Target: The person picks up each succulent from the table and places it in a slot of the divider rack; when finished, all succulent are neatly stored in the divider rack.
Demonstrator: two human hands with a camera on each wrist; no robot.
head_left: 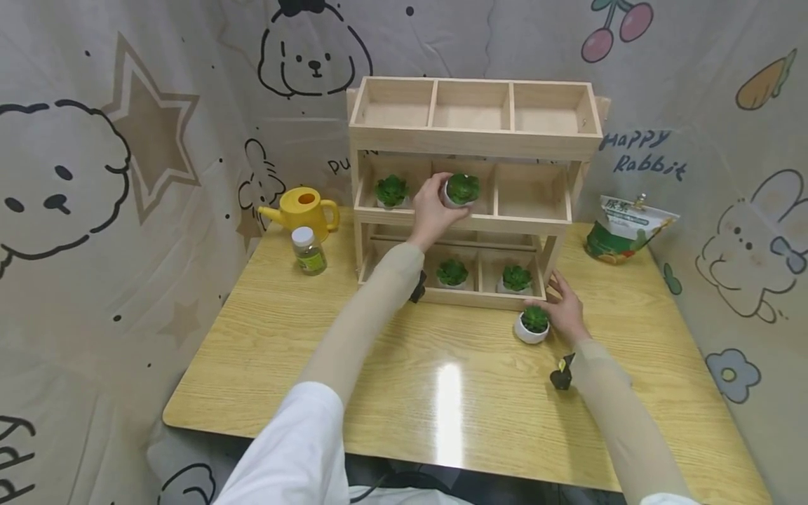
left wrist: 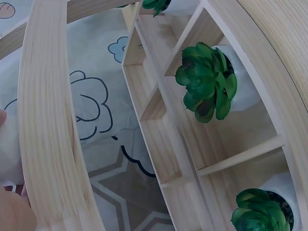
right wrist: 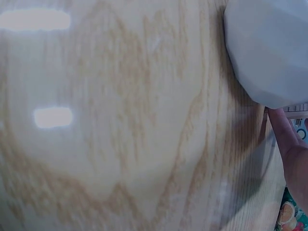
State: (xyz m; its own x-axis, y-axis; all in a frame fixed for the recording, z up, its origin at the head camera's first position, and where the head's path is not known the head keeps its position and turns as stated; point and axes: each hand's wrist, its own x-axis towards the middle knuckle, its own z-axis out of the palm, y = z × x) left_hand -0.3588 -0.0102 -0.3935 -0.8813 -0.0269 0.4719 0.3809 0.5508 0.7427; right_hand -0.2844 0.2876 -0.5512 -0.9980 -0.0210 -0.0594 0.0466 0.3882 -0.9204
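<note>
My left hand [head_left: 434, 214] grips a white pot with a green succulent [head_left: 463, 188] by its left side, in front of the middle compartment of the wooden shelf's [head_left: 473, 145] middle tier. Fingertips and part of the white pot [left wrist: 8, 159] show at the left wrist view's edge. My right hand [head_left: 567, 312] is at the shelf's lower right corner, its fingers spread loosely behind another potted succulent [head_left: 532, 328] on the table. In the right wrist view, a finger [right wrist: 284, 132] is right at this faceted white pot [right wrist: 269, 53].
One potted succulent [head_left: 391, 191] sits in the middle tier's left compartment. Bottom-tier succulents [left wrist: 207, 82] stand in all three compartments; my left arm hides the left one in the head view. A yellow watering can [head_left: 307, 210] and lidded jar [head_left: 309, 251] stand left, a clipped bag [head_left: 625, 228] right.
</note>
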